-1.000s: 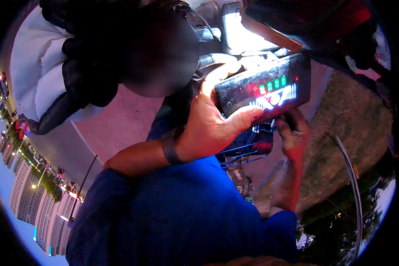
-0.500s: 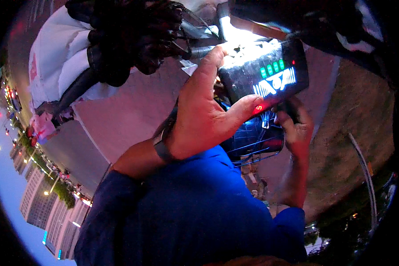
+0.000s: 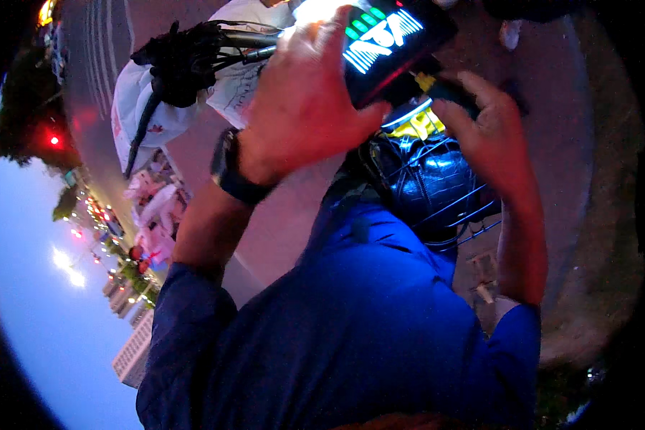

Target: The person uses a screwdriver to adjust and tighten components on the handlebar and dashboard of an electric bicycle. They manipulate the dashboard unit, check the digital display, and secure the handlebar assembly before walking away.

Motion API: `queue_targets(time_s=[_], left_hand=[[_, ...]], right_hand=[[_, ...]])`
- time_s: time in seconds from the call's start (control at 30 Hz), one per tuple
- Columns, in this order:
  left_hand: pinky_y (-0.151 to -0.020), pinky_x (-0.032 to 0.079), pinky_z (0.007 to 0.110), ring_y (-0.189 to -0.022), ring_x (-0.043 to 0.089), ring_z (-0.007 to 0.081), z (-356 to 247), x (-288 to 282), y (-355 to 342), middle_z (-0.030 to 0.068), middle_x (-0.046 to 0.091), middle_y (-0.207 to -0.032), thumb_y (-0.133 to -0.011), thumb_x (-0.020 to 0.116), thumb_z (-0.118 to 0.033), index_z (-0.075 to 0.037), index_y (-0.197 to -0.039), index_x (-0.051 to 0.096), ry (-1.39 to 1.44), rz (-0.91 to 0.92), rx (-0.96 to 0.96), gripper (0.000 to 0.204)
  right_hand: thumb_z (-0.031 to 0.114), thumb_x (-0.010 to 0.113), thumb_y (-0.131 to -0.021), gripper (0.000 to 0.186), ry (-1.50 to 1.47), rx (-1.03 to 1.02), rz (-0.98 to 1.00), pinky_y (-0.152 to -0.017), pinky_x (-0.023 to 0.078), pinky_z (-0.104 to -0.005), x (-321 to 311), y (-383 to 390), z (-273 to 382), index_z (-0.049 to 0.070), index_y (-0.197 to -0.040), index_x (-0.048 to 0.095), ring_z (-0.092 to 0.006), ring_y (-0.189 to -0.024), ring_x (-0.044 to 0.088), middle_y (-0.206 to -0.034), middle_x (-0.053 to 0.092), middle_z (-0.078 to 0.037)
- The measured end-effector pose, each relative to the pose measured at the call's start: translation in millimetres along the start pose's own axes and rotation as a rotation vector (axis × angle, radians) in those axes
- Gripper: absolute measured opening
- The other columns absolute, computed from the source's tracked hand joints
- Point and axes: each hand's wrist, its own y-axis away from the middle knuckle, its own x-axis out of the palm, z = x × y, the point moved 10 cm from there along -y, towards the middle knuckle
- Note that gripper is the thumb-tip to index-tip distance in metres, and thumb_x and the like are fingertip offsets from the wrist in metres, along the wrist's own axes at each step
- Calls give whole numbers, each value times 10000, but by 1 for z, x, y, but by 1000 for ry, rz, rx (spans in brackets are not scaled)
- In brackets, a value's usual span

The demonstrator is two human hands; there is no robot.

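A dark display panel with lit green bars and white graphics stands at the top centre. My left hand, with a dark wristband, grips its left side, fingers along the edge and thumb at its lower edge. My right hand is just below the panel. Between its thumb and fingers is a dark, handle-like object; its kind is unclear. A small yellow piece shows at its panel end. Below lies a wire basket with a shiny black bag and a bright yellow item.
A handlebar with a black, tattered-looking grip extends left of the panel, near white cloth-like covering. Paved ground lies beneath. A road with lights and buildings appears at the far left.
My view has shifted, so the panel sits higher in the picture. My left thumb has moved off the panel's face toward its lower edge. The yellow item in the basket has come into sight.
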Motion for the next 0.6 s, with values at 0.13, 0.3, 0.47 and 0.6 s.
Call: queue_targets(time_s=[0.13, 0.3, 0.47, 0.6], left_hand=[[-1043, 474, 419, -1250, 596, 341, 3, -1, -16, 235, 590, -1363, -759, 866, -327, 10, -1477, 443, 231, 116, 55, 899], [-1139, 392, 392, -1347, 508, 251, 3, 5, -20, 149, 525, -1464, -745, 915, -333, 30, -1525, 390, 506, 334, -34, 1008], [-1145, 373, 362, -1348, 490, 226, -10, 9, -20, 127, 528, -1454, -699, 943, -366, 43, -1509, 419, 489, 322, -132, 1048], [-1128, 391, 350, -1325, 497, 203, 23, 2, -9, 111, 519, -1453, -685, 956, -306, 55, -1513, 406, 405, 304, -306, 1059]], right_hand=[[209, 685, -884, 408, 42, -84, -85, -875, 554, -405, -1, 6, 6, -52, -1199, 679, -335, -973, 731, -1052, 732, -245], [183, 694, -858, 304, -86, -195, -153, -772, 564, -446, 1, 16, 9, -26, -1079, 688, -381, -856, 722, -941, 712, -251], [108, 661, -930, 384, -46, -339, -235, -801, 560, -349, 9, 32, 13, -34, -1285, 637, -244, -864, 714, -1015, 721, -181], [173, 755, -767, 242, 68, -351, -368, -705, 561, -480, 16, 34, 12, -9, -898, 662, -418, -794, 703, -860, 700, -232]])
